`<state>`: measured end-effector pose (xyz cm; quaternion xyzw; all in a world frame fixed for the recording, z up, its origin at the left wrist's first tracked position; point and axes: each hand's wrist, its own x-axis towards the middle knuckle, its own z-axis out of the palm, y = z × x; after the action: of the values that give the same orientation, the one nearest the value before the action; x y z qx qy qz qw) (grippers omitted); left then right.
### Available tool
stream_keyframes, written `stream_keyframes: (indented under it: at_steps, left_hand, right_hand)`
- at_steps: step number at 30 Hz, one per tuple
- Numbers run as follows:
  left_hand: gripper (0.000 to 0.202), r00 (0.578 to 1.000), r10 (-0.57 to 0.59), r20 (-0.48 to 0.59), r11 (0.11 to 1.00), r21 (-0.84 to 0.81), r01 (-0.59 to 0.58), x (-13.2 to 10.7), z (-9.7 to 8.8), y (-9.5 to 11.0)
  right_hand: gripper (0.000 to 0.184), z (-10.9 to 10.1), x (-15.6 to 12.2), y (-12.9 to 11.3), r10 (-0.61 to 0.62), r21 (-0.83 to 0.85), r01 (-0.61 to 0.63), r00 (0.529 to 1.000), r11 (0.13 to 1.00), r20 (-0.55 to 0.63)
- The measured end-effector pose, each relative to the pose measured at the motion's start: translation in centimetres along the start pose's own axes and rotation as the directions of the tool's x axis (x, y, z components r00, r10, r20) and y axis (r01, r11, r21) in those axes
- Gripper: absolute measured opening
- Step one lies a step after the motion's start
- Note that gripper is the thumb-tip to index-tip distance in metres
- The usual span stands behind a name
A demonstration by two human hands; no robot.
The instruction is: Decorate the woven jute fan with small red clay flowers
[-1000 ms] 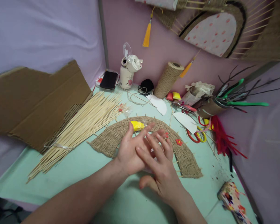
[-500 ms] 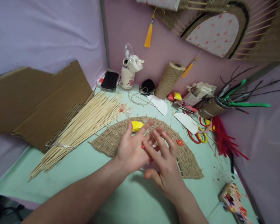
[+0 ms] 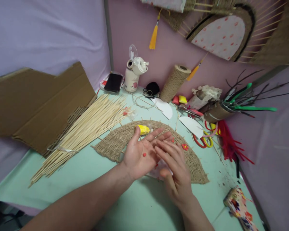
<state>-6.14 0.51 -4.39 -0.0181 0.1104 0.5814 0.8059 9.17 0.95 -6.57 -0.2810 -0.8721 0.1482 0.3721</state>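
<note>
My left hand (image 3: 141, 154) lies palm up with its fingers stretched out, and a small red ball of what looks like modelling clay (image 3: 144, 155) rests on the palm. Beside it, my right hand (image 3: 174, 163) has its fingers extended, their tips near or against the left fingers. Beneath both hands is an arched woven twine fan (image 3: 110, 146) with stick ends along its rim. A red flower with a yellow centre (image 3: 185, 147) sits on its right part. Just beyond my left thumb is a yellow clay packet (image 3: 144, 129). My hands partly cover a white piece with red dots.
A bundle of thin sticks (image 3: 86, 128) and bent cardboard (image 3: 45, 102) stand left. At the back are a phone (image 3: 114, 82), a white bottle (image 3: 132, 78) and a twine spool (image 3: 175, 83). Scissors (image 3: 208, 141), red pipe cleaners (image 3: 227, 141) and a glue gun (image 3: 240, 205) lie right.
My right hand has moved off the left palm, toward the right and slightly down. The red ball now shows uncovered, nearer the heel of the left palm.
</note>
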Motion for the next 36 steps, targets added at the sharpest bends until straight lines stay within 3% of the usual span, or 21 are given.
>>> stream_keyframes:
  at_steps: [2,5,20,23,27,30,32,36]
  left_hand:
    - [0.066,1.000,-0.003,0.006,1.000,0.012,0.003,0.0,0.1,0.0]
    - [0.065,1.000,-0.001,-0.025,1.000,0.020,0.002,-0.2,0.3,-0.2]
    - [0.062,0.998,0.027,-0.056,0.999,0.042,-0.025,0.0,0.1,-0.1]
    - [0.060,0.997,0.044,-0.063,0.998,0.046,-0.041,0.0,0.0,0.2]
    - [0.055,0.993,0.064,-0.094,0.998,0.020,-0.062,0.1,0.0,0.6]
    - [0.054,0.991,0.063,-0.121,0.998,0.009,-0.062,0.2,0.0,0.7]
    - [0.053,0.990,0.053,-0.134,0.999,0.003,-0.053,0.1,0.0,0.7]
    - [0.052,0.987,0.038,-0.153,0.999,-0.010,-0.040,0.1,0.2,0.7]
  right_hand:
    - [0.031,0.0,0.2,-0.2,0.051,0.025,-0.049,0.996,0.998,-0.070]
    - [0.025,0.1,0.5,-0.7,0.099,0.022,-0.097,0.988,0.995,-0.117]
    - [0.015,0.5,0.7,-0.8,0.163,0.145,-0.148,0.982,0.978,-0.098]
    - [0.015,-0.6,0.6,0.0,0.277,0.208,-0.243,0.948,0.948,-0.159]
    - [0.011,-3.4,0.8,1.9,0.495,0.231,-0.444,0.829,0.866,-0.259]
    - [0.010,-5.1,1.4,3.3,0.578,0.172,-0.552,0.774,0.816,-0.259]
    - [0.014,-5.3,1.7,4.2,0.585,0.089,-0.586,0.763,0.806,-0.274]
    - [0.023,-3.6,1.5,6.2,0.532,-0.125,-0.581,0.798,0.804,-0.284]
